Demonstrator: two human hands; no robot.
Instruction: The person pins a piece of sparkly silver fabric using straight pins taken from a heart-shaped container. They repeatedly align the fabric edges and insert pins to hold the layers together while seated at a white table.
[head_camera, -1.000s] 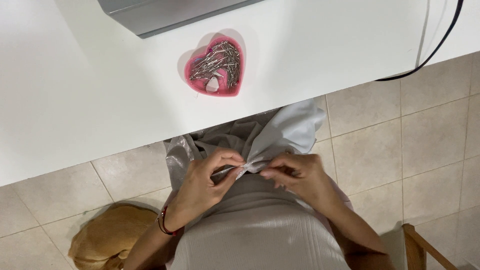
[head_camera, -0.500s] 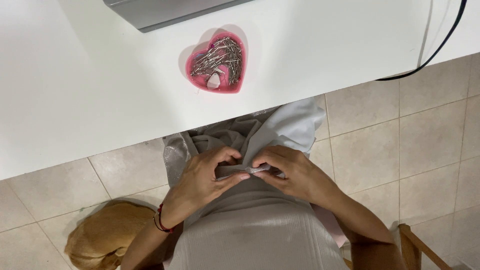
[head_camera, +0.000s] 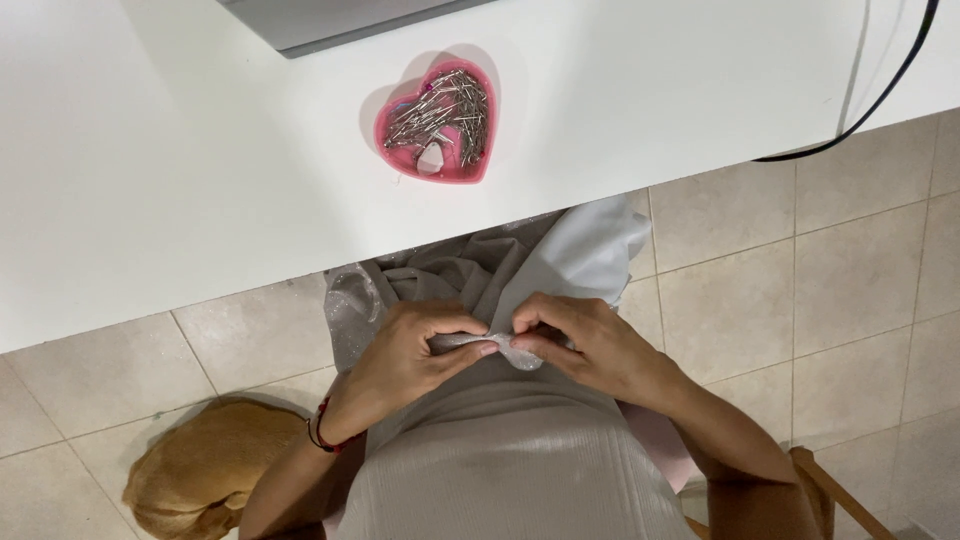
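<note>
A tan, rounded shape (head_camera: 195, 480) lies on the tiled floor at far left, its kind unclear; the left hand (head_camera: 405, 355) pinches a fold of silvery grey fabric (head_camera: 470, 343) in the lap, below the white bench (head_camera: 200, 180) edge; the right hand (head_camera: 590, 345) grips the same fold; the cloth looks soft, light and limp, best held at its folded edge; a pink heart-shaped dish of pins (head_camera: 440, 125) sits on the bench; no labels show.

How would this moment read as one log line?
left hand: pinching grey fabric | right hand: pinching same fold | pin dish: on table
</note>
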